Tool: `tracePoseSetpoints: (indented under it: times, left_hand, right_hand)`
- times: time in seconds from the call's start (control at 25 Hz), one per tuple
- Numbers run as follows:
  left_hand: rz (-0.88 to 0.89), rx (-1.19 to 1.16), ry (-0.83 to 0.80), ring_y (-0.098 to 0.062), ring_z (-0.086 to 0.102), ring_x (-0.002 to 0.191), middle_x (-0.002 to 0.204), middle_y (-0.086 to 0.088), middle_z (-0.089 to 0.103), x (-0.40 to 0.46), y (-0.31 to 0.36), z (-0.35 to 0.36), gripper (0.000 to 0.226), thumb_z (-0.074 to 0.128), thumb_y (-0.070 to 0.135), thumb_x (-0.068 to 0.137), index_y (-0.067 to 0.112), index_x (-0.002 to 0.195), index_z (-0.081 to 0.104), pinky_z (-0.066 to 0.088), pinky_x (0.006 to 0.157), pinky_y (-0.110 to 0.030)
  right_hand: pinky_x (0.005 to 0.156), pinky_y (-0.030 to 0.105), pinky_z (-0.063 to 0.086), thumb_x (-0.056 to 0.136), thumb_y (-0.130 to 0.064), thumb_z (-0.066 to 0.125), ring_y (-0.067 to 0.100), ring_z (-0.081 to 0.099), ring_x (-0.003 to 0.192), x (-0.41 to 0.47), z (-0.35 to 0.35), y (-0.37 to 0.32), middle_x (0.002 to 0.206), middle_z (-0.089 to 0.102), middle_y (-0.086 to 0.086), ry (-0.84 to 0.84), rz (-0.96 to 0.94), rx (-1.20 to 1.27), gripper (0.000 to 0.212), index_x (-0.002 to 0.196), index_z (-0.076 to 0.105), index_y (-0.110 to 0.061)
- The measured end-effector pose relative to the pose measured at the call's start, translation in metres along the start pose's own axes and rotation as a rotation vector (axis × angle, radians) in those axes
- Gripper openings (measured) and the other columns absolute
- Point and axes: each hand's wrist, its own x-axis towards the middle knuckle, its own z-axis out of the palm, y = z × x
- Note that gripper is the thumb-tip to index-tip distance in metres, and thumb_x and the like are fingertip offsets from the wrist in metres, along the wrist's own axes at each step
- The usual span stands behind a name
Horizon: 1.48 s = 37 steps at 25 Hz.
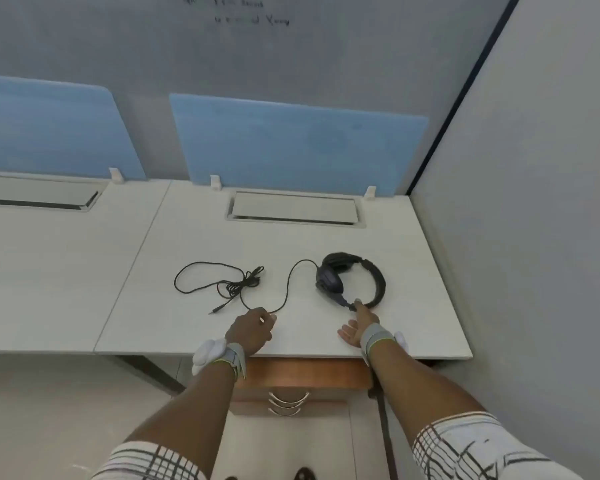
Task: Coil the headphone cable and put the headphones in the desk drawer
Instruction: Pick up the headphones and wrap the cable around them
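Observation:
Black headphones (350, 279) lie flat on the white desk (194, 334), right of centre. Their thin black cable (288, 278) runs left from the earcup, dips toward the front edge, then sprawls in loose loops and a tangle (238, 285), ending in a plug (217, 309). My left hand (252, 329) rests on the desk with its fingers closed over the cable where it dips nearest me. My right hand (357, 325) is open, palm partly up, its forefinger touching the lower end of the headband. A wooden drawer unit (302, 379) with curved metal handles stands under the desk, its drawers closed.
A closed cable hatch (293, 210) sits at the back of the desk, with blue divider panels (298, 147) behind it. A grey wall (534, 202) borders the desk's right side. A second desk (49, 271) adjoins on the left.

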Motion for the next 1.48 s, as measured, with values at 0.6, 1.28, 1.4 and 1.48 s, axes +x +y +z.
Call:
tracePoseSetpoints:
  times: [0.6,1.28,1.4,1.48]
  left_hand:
    - [0.376,-0.025,0.165,-0.018,0.043,0.139,0.146,0.000,0.051,0.040,0.075,-0.016,0.054,0.052,0.042,0.097,0.016,0.144,0.044,0.031,0.117,-0.042]
    - [0.299,-0.448,0.137,-0.016,0.034,0.054,0.063,0.001,0.051,0.028,0.147,-0.119,0.035,0.057,0.027,0.096,-0.001,0.088,0.077,0.024,0.044,-0.021]
    - [0.387,-0.317,0.227,-0.018,0.044,0.061,0.075,-0.007,0.062,0.018,0.157,-0.127,0.032,0.052,0.021,0.097,0.002,0.091,0.077,0.033,0.053,-0.027]
    - [0.454,-0.237,0.279,-0.017,0.047,0.062,0.069,-0.006,0.060,0.010,0.163,-0.128,0.032,0.051,0.020,0.097,0.003,0.087,0.076,0.037,0.064,-0.030]
  right_hand:
    - [0.059,0.025,0.056,0.107,-0.037,0.040,0.006,0.034,0.037,0.001,0.022,-0.108,0.043,0.031,-0.007,-0.338,-0.302,0.476,0.030,0.117,0.054,-0.012]
    - [0.059,0.036,0.058,0.097,-0.016,0.045,0.026,0.058,0.042,-0.100,0.028,-0.136,0.050,0.052,0.008,-0.616,-0.537,-0.376,0.017,0.085,0.053,-0.008]
    - [0.075,0.050,0.065,0.097,-0.029,0.063,0.028,0.070,0.062,-0.095,0.034,-0.112,0.068,0.065,0.010,-0.584,-0.654,-0.502,0.023,0.108,0.058,-0.009]
    - [0.077,0.056,0.063,0.089,-0.039,0.072,0.024,0.068,0.061,-0.101,0.045,-0.103,0.075,0.063,0.008,-0.517,-0.848,-0.656,0.035,0.113,0.057,-0.017]
